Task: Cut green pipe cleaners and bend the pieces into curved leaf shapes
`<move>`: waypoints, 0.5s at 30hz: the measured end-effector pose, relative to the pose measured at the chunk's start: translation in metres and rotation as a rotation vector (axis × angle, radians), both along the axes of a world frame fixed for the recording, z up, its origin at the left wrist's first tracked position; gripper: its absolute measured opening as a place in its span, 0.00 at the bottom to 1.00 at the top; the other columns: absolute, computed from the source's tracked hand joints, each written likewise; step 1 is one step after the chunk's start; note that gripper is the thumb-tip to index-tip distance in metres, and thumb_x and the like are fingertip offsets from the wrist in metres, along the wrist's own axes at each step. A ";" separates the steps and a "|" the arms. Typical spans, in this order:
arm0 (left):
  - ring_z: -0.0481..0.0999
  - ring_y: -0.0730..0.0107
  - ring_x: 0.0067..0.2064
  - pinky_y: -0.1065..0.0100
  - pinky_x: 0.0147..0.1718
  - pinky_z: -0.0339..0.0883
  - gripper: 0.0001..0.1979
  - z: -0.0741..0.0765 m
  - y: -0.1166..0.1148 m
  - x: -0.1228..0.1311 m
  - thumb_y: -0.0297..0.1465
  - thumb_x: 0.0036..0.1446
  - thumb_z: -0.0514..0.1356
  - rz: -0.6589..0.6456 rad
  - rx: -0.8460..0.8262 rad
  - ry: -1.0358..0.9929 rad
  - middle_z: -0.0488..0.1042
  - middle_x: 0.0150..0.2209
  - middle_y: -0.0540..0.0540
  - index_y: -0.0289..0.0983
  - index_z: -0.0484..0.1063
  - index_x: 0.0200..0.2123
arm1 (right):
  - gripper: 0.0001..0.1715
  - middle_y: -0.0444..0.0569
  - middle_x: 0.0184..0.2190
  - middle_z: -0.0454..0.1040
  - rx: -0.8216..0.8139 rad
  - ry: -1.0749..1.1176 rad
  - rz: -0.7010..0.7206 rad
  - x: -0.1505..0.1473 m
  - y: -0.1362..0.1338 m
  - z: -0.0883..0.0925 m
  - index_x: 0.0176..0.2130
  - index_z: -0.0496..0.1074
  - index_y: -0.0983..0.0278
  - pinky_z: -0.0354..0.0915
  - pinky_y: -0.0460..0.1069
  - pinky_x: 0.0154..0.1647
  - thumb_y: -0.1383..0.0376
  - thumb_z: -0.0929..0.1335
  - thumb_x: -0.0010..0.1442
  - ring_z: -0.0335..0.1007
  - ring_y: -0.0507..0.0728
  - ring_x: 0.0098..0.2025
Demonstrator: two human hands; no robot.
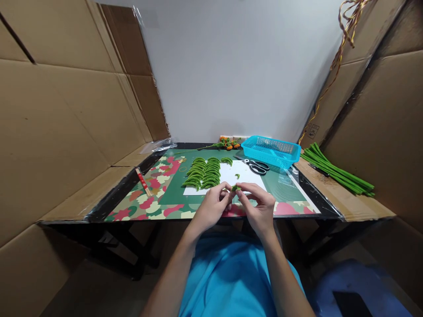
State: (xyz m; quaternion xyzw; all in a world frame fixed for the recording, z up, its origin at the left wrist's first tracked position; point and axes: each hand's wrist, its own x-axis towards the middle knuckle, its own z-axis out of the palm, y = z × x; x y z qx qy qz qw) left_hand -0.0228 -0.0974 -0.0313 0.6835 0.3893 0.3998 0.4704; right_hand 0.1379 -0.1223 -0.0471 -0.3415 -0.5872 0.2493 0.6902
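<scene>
My left hand (pixel 216 203) and my right hand (pixel 258 204) meet at the front of the table. Between their fingertips they pinch a short green pipe cleaner piece (pixel 235 188), partly covered by the fingers. Just beyond, on a white sheet (pixel 228 176), lies a tiny bent green piece (pixel 237 176). To the left, curved green pipe cleaner pieces (pixel 210 174) are laid in two long columns, with a shorter group (pixel 226 161) at the top of a third. Black-handled scissors (pixel 258 167) rest at the sheet's upper right, closed or nearly so.
A blue plastic basket (pixel 272 152) stands at the back right. Long green pipe cleaners (pixel 340 169) lie on cardboard at right beside a dark pen-like tool (pixel 319 170). Orange flowers (pixel 229 143) lie at the back, a red-wrapped stick (pixel 142 181) at left. Cardboard walls (pixel 66 110) flank the table.
</scene>
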 end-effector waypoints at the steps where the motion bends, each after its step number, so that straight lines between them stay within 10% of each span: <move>1: 0.64 0.73 0.24 0.72 0.24 0.57 0.19 0.000 -0.001 0.000 0.49 0.66 0.62 -0.002 0.001 -0.003 0.67 0.24 0.55 0.39 0.67 0.39 | 0.10 0.51 0.45 0.84 0.013 -0.007 0.007 0.000 0.000 0.000 0.47 0.85 0.56 0.79 0.51 0.37 0.63 0.73 0.66 0.82 0.60 0.46; 15: 0.66 0.72 0.27 0.71 0.28 0.59 0.20 0.006 -0.004 0.000 0.49 0.70 0.58 0.016 0.114 0.112 0.69 0.25 0.54 0.38 0.68 0.34 | 0.08 0.51 0.42 0.83 0.085 -0.006 -0.045 0.000 0.001 -0.002 0.45 0.83 0.59 0.77 0.48 0.35 0.65 0.73 0.66 0.81 0.57 0.42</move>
